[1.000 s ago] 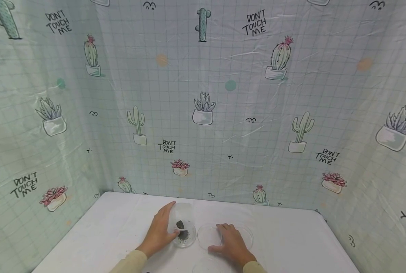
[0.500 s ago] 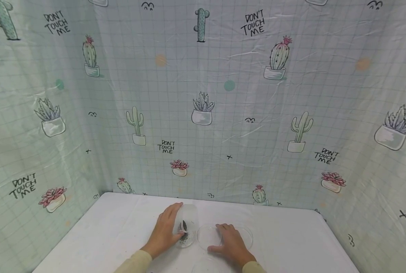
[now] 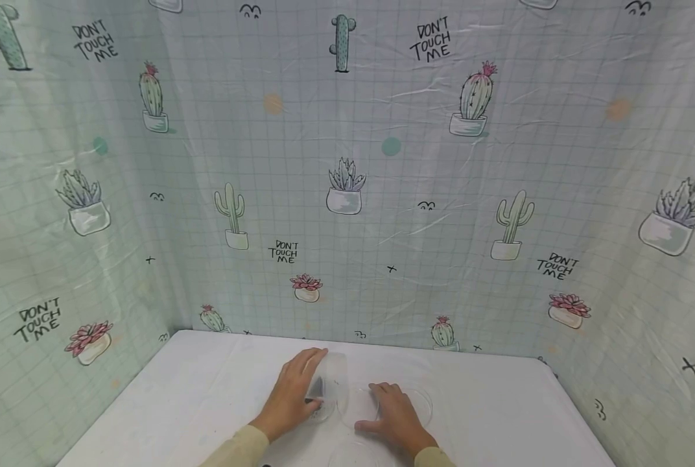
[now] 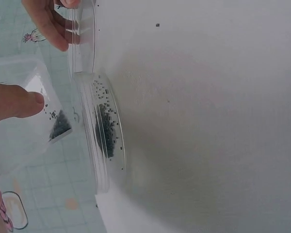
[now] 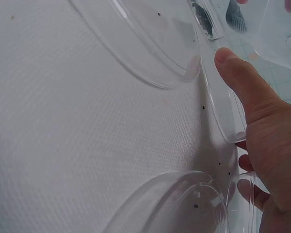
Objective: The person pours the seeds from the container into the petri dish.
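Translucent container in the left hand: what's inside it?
Dark granules lie heaped in one corner of the container, a few scattered nearby; whatever the left hand covers cannot be seen.

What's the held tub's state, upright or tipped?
Tipped: in the left wrist view, the tub slants above the table, its dark grains bunched in one corner.

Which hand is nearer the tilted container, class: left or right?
Left: the left hand grips the container; the right hand is apart, to its right, at a clear dish.

Granules (image 4: 105, 133) are black, the dish (image 4: 102, 182) clear, the table (image 3: 499, 408) white, the sleeves (image 3: 239, 447) beige; the curtain (image 3: 301, 155) across the upper frame is pale grey-green, gridded, cactus-printed.
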Available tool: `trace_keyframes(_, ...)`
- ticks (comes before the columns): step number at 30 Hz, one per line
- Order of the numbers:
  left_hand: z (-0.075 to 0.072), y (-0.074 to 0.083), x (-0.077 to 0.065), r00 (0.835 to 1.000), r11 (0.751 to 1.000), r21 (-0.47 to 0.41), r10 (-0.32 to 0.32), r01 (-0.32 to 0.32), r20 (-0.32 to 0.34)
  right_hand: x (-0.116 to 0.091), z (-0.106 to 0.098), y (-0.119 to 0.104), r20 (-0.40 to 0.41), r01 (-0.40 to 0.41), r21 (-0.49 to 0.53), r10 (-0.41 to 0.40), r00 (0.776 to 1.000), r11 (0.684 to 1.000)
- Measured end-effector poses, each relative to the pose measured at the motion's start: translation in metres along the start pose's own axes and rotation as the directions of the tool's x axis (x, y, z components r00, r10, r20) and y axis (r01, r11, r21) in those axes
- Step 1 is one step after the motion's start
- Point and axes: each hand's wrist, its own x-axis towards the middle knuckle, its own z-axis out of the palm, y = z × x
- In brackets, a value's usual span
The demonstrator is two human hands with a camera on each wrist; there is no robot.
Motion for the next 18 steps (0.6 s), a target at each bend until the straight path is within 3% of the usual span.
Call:
trace_keyframes(6, 0.0024, 0.0027, 0.0038, 0.998, 0.997, 0.052, 0.061, -0.062, 0.005, 0.0006, 0.0002, 0.0002, -0.004, 0.011, -0.003, -0.011, 1.000, 1.000)
trace_keyframes(18, 0.0054, 0.0040, 0.0106, 0.985, 0.983, 0.071, 0.171, -0.172, 0.025, 0.0025, 0.0010, 0.0013, 0.014, -0.005, 0.024, 0.004, 1.000, 1.000)
